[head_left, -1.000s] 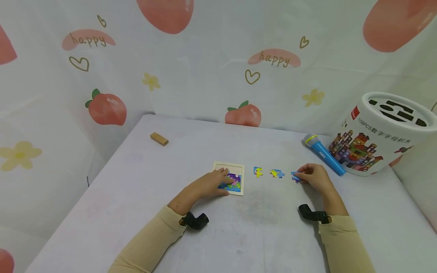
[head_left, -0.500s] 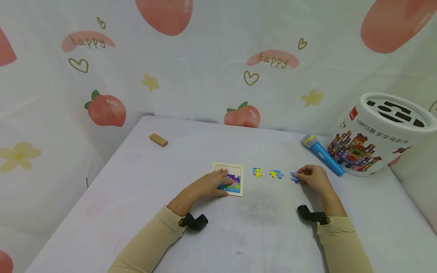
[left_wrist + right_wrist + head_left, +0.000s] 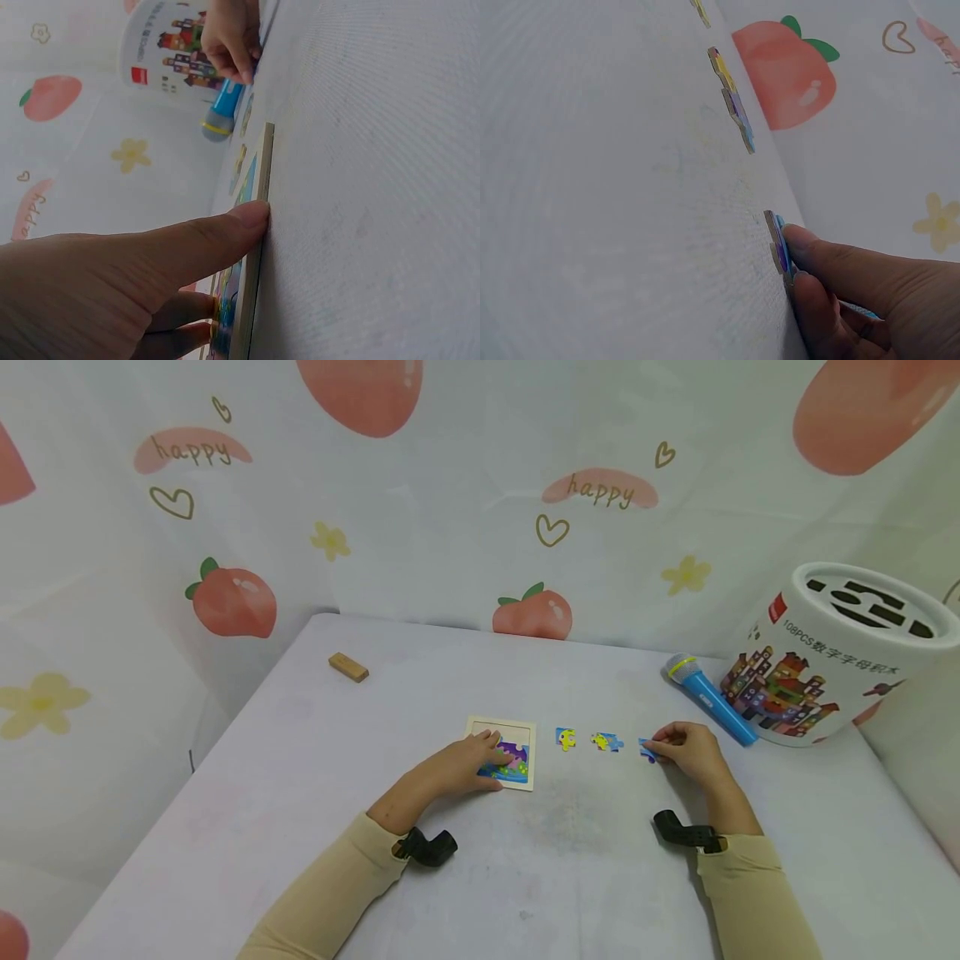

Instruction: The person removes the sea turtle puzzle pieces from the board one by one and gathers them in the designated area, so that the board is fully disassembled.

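Observation:
My left hand (image 3: 456, 765) lies over a small wooden-framed jigsaw puzzle (image 3: 532, 760), its fingers spread across the purple, pink and blue picture. In the left wrist view, the thumb touches the near edge of the puzzle frame (image 3: 264, 154). Part of the picture is hidden beneath that hand. Over on the right, my right hand (image 3: 693, 750) pinches a blue and purple puzzle piece (image 3: 777, 244) between thumb and finger, low at the tabletop. Between the hands lie a yellow and blue piece (image 3: 566, 739) and a second piece (image 3: 607, 742) with a yellow figure.
A blue toy microphone (image 3: 712, 700) lies beyond my right hand, against a large white tub (image 3: 825, 660) printed with blocks. One wooden block (image 3: 348, 667) rests at the far left of the white table (image 3: 525, 877). A fruit-patterned cloth (image 3: 420, 527) hangs behind.
The piece at my right fingertips has tilted slightly. My left hand stays on the puzzle, and the loose pieces have kept their places.

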Demonstrator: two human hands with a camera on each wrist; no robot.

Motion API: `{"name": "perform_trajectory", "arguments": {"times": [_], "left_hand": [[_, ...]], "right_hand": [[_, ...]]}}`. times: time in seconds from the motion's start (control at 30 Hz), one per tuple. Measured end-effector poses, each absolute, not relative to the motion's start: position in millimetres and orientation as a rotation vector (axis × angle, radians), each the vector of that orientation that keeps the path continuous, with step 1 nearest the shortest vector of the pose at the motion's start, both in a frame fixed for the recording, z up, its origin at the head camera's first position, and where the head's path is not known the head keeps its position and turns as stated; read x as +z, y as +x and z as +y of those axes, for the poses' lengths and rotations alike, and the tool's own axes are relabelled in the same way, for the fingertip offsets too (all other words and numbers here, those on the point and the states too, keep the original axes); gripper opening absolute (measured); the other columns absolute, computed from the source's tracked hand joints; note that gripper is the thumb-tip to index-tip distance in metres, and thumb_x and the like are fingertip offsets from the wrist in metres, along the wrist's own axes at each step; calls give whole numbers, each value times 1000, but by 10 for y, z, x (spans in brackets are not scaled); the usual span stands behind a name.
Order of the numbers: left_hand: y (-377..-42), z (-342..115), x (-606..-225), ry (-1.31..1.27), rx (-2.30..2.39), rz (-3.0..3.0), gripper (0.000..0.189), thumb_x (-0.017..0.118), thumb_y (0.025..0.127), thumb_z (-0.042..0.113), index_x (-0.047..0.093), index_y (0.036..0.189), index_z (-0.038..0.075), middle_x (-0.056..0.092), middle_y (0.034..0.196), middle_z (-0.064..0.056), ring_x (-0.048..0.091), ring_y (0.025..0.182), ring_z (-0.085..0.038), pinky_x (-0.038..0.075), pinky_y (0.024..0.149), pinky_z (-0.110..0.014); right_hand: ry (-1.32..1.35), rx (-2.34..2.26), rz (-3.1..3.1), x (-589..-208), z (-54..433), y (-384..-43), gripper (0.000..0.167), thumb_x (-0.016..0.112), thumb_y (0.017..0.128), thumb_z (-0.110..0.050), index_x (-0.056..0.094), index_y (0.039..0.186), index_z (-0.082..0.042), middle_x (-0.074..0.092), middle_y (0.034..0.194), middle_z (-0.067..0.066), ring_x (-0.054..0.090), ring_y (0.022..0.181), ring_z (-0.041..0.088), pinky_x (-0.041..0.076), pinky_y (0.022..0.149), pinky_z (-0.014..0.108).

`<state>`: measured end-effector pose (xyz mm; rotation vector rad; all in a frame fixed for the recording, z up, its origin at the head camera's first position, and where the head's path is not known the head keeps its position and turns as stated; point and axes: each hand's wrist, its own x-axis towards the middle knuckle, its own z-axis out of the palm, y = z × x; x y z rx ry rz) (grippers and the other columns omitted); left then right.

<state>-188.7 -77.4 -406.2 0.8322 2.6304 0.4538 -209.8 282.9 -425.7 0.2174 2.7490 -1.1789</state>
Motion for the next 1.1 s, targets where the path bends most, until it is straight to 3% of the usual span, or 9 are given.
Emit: {"name": "perform_trajectory", "arguments": {"times": [0.23, 0.5, 0.73, 0.9, 1.1], "left_hand": [[-1884, -790, -4065, 827, 499, 2627, 47, 65, 87, 32, 56, 131, 20, 32, 150, -14, 26, 141, -29, 27, 113, -48], [-1998, -903, -4045, 793, 684, 2591, 50, 69, 84, 28, 56, 130, 17, 42, 145, -11, 38, 135, -31, 33, 110, -44], [-2092, -1020, -4055, 747, 804, 2594, 55, 67, 86, 28, 50, 136, 15, 43, 145, -9, 37, 136, -27, 31, 111, -44], [-2143, -1105, -4091, 749, 868, 2599, 56, 67, 86, 29, 49, 137, 14, 42, 145, -9, 32, 138, -32, 25, 113, -48], [-2185, -1158, -4155, 784, 929, 2669, 54, 68, 85, 28, 52, 133, 9, 48, 140, -11, 37, 135, -31, 28, 112, -47]], "right_hand": [[217, -1192, 2729, -4257, 2835, -2091, 29, 63, 89, -16, 59, 105, 8, 62, 85, 7, 55, 69, 8, 49, 59, 15], [246, -1238, 2694, -4230, 2869, -2075, 36, 62, 90, -22, 58, 111, 7, 63, 86, 3, 56, 69, 5, 49, 61, 16], [165, -1214, 2738, -4150, 2789, -2051, 40, 62, 90, -27, 59, 112, 7, 64, 85, 4, 55, 69, 6, 47, 60, 18], [110, -1225, 2726, -4104, 2661, -2058, 40, 63, 89, -27, 59, 111, 7, 65, 83, 5, 55, 69, 8, 47, 60, 20], [37, -1261, 2725, -4054, 2497, -2089, 38, 64, 89, -23, 60, 109, 8, 65, 83, 9, 58, 66, 8, 48, 58, 22]]}}
